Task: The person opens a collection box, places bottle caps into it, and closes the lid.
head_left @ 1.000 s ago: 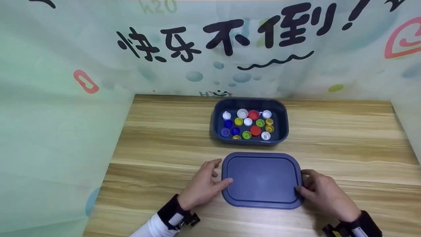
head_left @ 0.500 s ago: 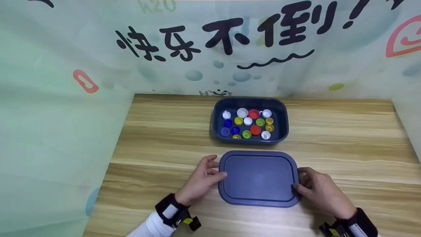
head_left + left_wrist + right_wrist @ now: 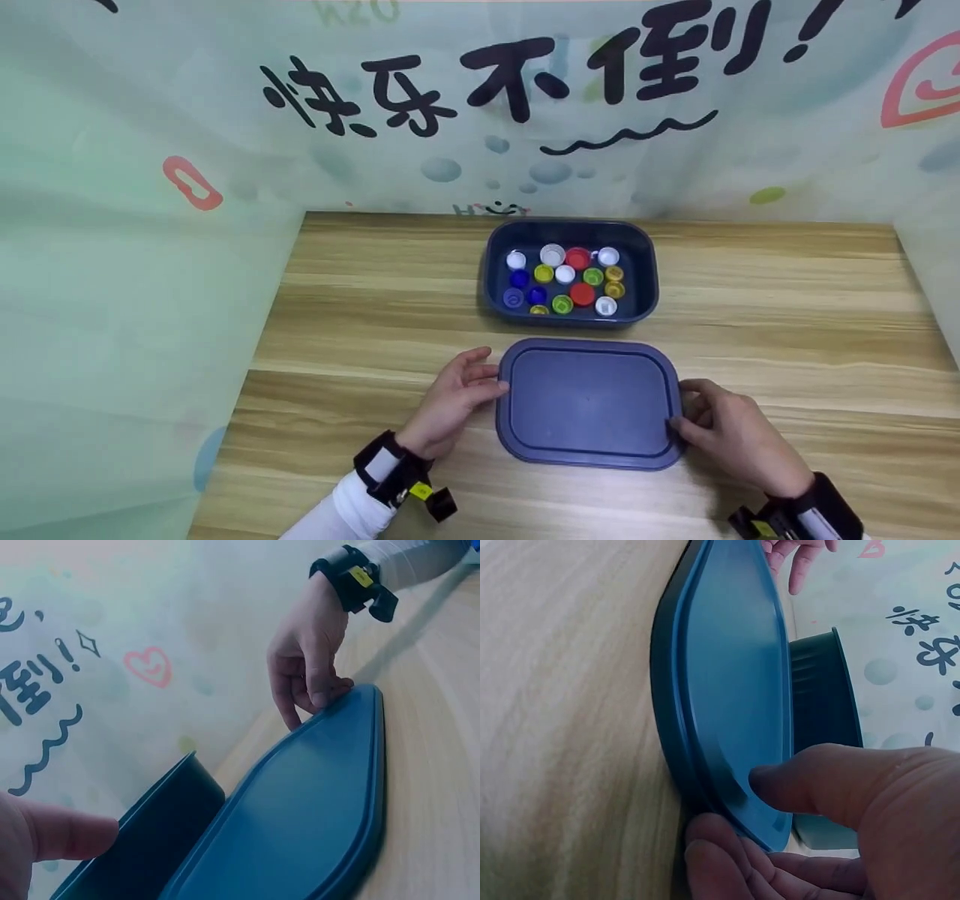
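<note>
A dark blue rounded lid [image 3: 589, 405] lies in front of a matching open container [image 3: 646, 300]. My right hand [image 3: 739, 435] pinches the lid's right edge, thumb on top and fingers curled beneath, as the right wrist view also shows. At the left edge is my left hand [image 3: 454, 401], its fingers loosely spread and the thumb tip right at the rim. Inside the container lie several bottle caps in white, red, blue, green, yellow and gold, such as a red cap [image 3: 582, 294] and a white cap [image 3: 606, 306].
The wood-grain table [image 3: 360, 300] carries the container near its back edge. Behind it hangs a pale green printed cloth [image 3: 420, 172] with black lettering, and more cloth stands along both sides. Each wrist wears a black camera strap [image 3: 390, 469].
The lid has shifted slightly left and toward the container, with my right hand following it. My left thumb has drawn back from the lid's top to its edge.
</note>
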Available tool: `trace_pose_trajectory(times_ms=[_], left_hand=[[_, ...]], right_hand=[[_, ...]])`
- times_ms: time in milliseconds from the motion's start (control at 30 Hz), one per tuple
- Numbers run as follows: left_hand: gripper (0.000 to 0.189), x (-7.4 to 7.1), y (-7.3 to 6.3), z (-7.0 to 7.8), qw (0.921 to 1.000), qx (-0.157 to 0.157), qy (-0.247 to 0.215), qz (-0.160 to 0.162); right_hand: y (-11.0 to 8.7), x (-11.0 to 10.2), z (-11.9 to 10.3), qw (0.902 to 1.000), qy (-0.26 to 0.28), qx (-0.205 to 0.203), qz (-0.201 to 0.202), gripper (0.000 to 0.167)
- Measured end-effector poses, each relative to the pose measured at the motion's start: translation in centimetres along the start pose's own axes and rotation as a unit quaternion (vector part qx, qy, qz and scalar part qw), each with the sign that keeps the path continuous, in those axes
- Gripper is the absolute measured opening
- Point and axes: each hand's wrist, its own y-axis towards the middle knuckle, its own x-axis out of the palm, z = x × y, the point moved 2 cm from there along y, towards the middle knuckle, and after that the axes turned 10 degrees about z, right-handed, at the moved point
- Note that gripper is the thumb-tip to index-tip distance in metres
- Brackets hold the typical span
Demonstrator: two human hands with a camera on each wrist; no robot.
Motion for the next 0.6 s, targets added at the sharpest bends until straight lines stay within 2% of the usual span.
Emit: trace_pose_trajectory(times_ms=[133,300,600], left_hand=[[0.075,0.12,-0.04,0.13,0.9998,-0.008,-0.019,-0.001],[0.072,0.38,-0.04,0.2,0.9988,-0.02,-0.038,-0.023],[0.065,0.61,-0.42,0.95,0.9982,0.003,-0.041,-0.044]], right_hand=[[-0.07,0.04,0.1,0.9999,0.001,-0.004,0.013,0.044],[-0.13,0.07,0.28,0.9998,0.006,0.0,0.018,0.045],[-0.2,-0.02,0.74,0.9993,0.03,-0.001,0.024,0.045]])
